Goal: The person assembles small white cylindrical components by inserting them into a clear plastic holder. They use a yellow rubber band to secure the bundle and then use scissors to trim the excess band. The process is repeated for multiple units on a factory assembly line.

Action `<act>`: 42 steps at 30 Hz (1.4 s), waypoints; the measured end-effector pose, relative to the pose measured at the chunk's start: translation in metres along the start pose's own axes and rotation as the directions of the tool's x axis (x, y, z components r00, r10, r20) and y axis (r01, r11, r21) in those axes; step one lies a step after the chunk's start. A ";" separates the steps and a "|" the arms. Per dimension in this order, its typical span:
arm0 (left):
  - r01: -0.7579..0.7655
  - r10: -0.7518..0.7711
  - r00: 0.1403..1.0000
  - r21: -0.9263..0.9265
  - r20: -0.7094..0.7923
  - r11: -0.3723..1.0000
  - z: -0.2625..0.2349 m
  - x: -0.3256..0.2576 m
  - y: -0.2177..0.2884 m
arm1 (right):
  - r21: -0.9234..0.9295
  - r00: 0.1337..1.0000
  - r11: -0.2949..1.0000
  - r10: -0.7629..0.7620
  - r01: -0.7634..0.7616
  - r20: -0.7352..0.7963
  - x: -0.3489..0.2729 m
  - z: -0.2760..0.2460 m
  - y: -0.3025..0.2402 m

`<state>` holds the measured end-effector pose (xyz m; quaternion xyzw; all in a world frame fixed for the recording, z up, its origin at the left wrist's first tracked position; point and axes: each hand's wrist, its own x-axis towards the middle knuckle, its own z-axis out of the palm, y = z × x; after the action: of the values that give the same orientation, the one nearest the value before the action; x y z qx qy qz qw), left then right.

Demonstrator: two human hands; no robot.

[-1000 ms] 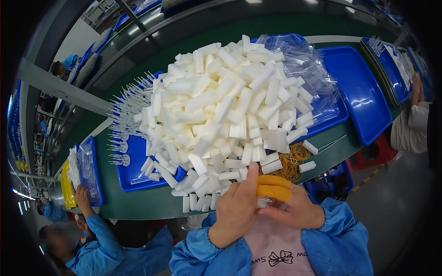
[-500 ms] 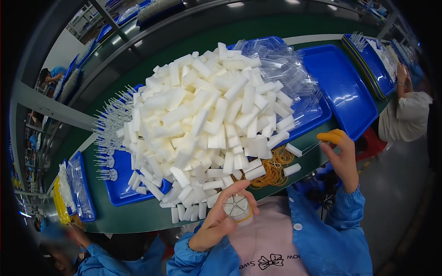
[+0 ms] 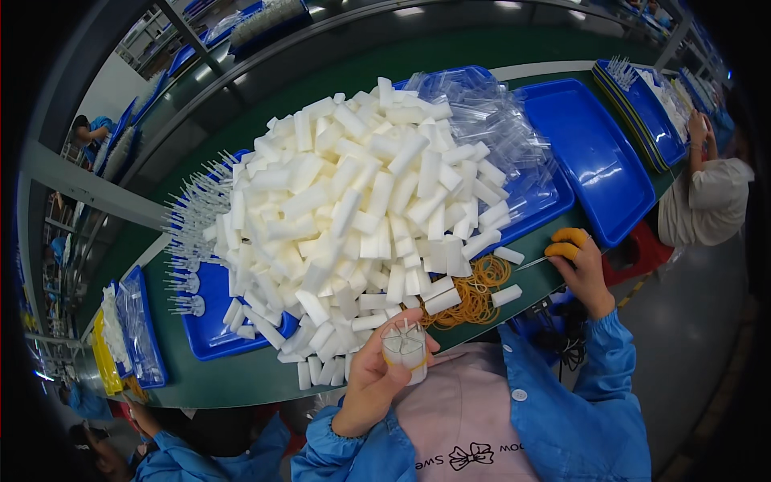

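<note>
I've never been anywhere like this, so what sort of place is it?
Probably a factory assembly workshop: a large heap of small white blocks, a blue tray of clear plastic pieces beside it, and another person beside stacked trays at the right.

In your left hand [image 3: 373,377] you are holding the bundle [image 3: 404,353], white and roughly cylindrical. Its segmented top is facing up, thin lines are parting it into wedges, and slim points are rising from it. A yellow band is circling its lower part. The thin silvery tool [image 3: 532,263] is lying slantwise over the worktop [image 3: 233,379], one end reaching your right hand's [image 3: 585,277] fingers; whether you are gripping it is unclear.
</note>
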<state>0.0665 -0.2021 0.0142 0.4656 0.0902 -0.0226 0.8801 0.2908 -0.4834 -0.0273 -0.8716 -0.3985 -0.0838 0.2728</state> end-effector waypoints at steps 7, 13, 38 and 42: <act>-0.013 0.015 0.998 0.032 -0.065 0.999 0.016 0.008 0.001 | 0.180 0.931 0.948 0.298 -0.262 -0.213 -0.017 -0.005 -0.006; 0.017 -0.017 0.999 0.011 -0.030 1.000 0.003 0.005 -0.004 | 0.493 0.851 0.796 0.491 -0.351 -0.185 -0.017 -0.004 -0.014; -0.121 0.091 0.993 0.576 0.081 0.808 0.013 0.016 -0.007 | 0.938 0.952 0.231 0.226 -0.258 0.206 0.026 0.003 -0.137; -0.170 0.174 0.982 0.737 0.072 0.654 0.019 0.016 -0.001 | 0.928 0.937 0.169 0.173 -0.331 0.302 0.026 0.014 -0.139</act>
<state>0.0851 -0.2175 0.0210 0.7884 0.0309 0.0272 0.6138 0.2044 -0.3846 0.0270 -0.5654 -0.2291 0.2847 0.7394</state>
